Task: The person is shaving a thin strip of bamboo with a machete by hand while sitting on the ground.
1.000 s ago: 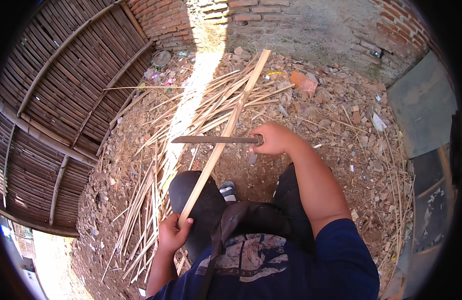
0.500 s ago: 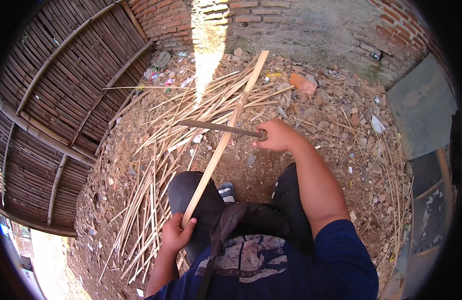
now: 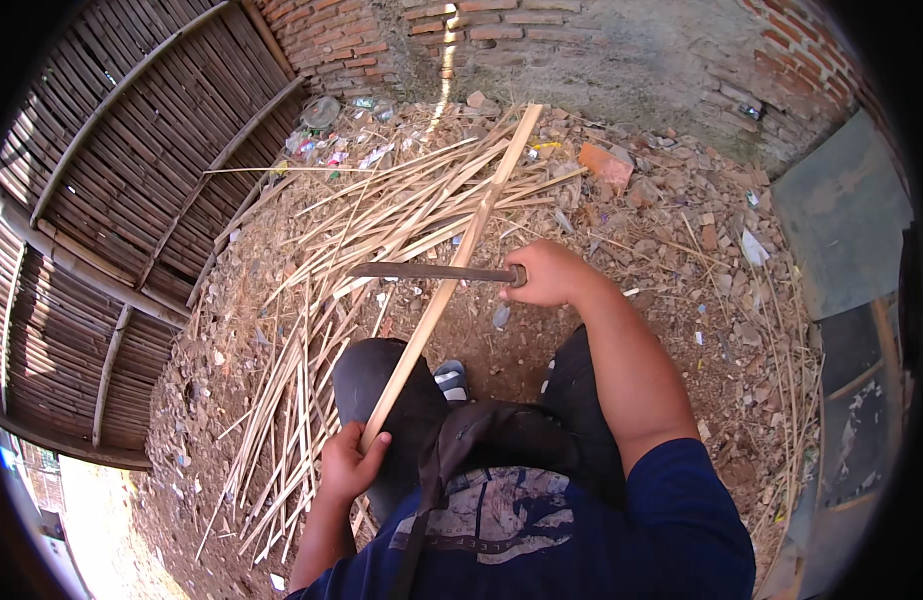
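Gripping the near end of the long bamboo slat (image 3: 452, 270), the left hand (image 3: 350, 465) was closed around it just left of the person's knee. The slat's long axis ran from that hand up and right, its far end pointing toward the brick wall (image 3: 542, 40). Left of the slat lay a heap of thin bamboo strips (image 3: 312, 330); coloured wrappers (image 3: 322, 150) lay scattered beyond them. The right hand (image 3: 547, 272) was closed on the handle of a dark blade (image 3: 427, 271), lying crosswise against the slat.
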`<act>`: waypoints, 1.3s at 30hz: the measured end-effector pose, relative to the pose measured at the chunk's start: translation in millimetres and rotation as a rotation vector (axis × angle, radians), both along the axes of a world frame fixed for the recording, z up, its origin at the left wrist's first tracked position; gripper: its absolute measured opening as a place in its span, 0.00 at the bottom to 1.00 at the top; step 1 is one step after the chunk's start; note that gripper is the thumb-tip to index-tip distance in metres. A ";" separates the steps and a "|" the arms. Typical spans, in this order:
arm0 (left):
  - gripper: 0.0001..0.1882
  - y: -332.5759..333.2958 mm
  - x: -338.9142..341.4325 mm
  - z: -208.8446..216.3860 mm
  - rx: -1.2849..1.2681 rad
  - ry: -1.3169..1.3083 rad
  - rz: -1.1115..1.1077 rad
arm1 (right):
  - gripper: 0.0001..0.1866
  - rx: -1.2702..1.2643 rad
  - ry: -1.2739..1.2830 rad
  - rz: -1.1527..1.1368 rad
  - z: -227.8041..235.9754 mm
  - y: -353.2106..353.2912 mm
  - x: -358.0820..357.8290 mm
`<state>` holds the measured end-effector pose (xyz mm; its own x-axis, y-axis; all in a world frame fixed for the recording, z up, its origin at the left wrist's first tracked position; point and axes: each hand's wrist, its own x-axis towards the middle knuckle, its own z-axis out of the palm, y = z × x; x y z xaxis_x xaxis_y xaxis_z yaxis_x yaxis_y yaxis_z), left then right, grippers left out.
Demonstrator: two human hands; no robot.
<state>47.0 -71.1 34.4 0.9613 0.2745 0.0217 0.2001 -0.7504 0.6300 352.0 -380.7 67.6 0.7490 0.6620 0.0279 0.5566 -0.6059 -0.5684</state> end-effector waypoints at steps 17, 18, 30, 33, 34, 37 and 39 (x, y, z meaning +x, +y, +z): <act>0.18 -3.4 3.6 7.8 0.067 0.034 -0.023 | 0.19 -0.026 0.021 -0.021 -6.5 1.4 3.9; 0.18 -3.7 2.7 8.1 0.048 0.038 -0.015 | 0.18 -0.034 0.026 -0.021 -5.1 2.7 3.4; 0.17 -2.2 3.5 5.4 0.015 0.049 -0.018 | 0.17 -0.054 0.043 -0.036 -5.7 3.0 3.4; 0.19 -3.0 4.2 6.3 0.015 0.047 -0.009 | 0.18 -0.055 0.048 -0.035 -7.5 2.8 4.2; 0.18 -4.8 4.8 8.5 0.010 0.045 -0.006 | 0.18 -0.053 0.044 -0.034 -8.2 2.7 4.5; 0.18 -4.4 5.4 8.3 0.006 0.049 -0.008 | 0.18 -0.076 0.047 -0.027 -5.8 3.0 4.0; 0.18 -3.9 5.1 5.9 0.003 0.048 -0.006 | 0.19 -0.071 0.041 -0.026 -8.6 2.2 4.7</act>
